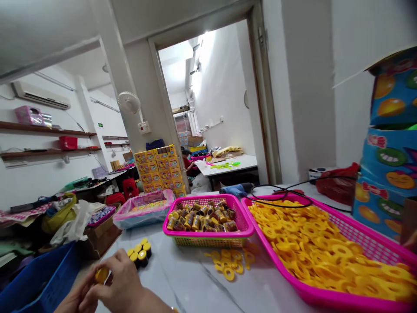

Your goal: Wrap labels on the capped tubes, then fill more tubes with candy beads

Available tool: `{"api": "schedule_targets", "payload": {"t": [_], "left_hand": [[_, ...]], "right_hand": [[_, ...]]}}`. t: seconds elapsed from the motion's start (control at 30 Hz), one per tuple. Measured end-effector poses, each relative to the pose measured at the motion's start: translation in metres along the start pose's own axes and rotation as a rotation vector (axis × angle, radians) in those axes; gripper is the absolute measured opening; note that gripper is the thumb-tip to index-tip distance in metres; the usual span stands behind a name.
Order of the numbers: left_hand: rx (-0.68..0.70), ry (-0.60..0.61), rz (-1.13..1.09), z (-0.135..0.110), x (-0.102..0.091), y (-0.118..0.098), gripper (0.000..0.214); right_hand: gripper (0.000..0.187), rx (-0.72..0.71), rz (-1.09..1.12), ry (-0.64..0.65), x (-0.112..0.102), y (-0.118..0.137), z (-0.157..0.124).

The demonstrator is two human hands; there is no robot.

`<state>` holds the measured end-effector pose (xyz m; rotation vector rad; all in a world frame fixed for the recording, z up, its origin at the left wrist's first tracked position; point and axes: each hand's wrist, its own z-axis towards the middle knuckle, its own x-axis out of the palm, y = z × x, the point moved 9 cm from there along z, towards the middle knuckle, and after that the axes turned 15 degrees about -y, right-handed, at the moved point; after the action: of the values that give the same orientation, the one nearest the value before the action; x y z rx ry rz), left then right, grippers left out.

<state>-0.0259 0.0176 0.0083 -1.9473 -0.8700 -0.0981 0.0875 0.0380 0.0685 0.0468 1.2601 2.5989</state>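
Observation:
At the lower left, my left hand (pixel 78 293) and my right hand (pixel 120 278) come together around a small container with a round yellow cap (pixel 102 274). Fingers of both hands close on it, and its body is hidden behind them. Just beyond my right hand stands a tight cluster of small dark containers with yellow caps (pixel 142 254) on the marble-patterned table (pixel 182 278). Farther right, loose yellow plastic rings (pixel 229 272) lie in front of a pink basket (pixel 171 234) filled with small brown-and-yellow labelled cylinders (pixel 203 217).
A large pink basket (pixel 295 276) heaped with yellow rings (pixel 312 243) takes up the right side. Behind it lie a blue power tool (pixel 236 190) and black cable (pixel 286 202). A plastic-lined tub (pixel 140 219), blue bin (pixel 48 282), yellow boxes (pixel 159 171) and blue boxes (pixel 384 174) stand around.

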Motion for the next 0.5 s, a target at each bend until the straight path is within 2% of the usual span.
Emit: {"api": "schedule_targets", "payload": {"t": [0.13,0.23,0.33,0.4,0.5], "left_hand": [[0.155,0.161,0.097,-0.020,0.040,-0.022,0.027],[0.242,0.279,0.207,-0.027,0.064,-0.036,0.023],[0.347,0.435,0.248,-0.032,0.088,-0.047,0.036],[0.368,0.487,0.269,-0.031,0.097,-0.046,0.043],[0.353,0.565,0.302,-0.029,0.106,-0.033,0.046]], "right_hand": [[0.042,-0.072,0.076,-0.078,-0.034,0.029,0.019],[0.029,0.032,0.199,-0.089,-0.057,0.030,0.035],[0.028,0.110,0.277,-0.020,-0.067,0.020,0.046],[0.031,0.152,0.302,0.031,-0.070,0.015,0.049],[0.028,0.158,0.236,0.045,-0.078,0.013,0.049]]}}
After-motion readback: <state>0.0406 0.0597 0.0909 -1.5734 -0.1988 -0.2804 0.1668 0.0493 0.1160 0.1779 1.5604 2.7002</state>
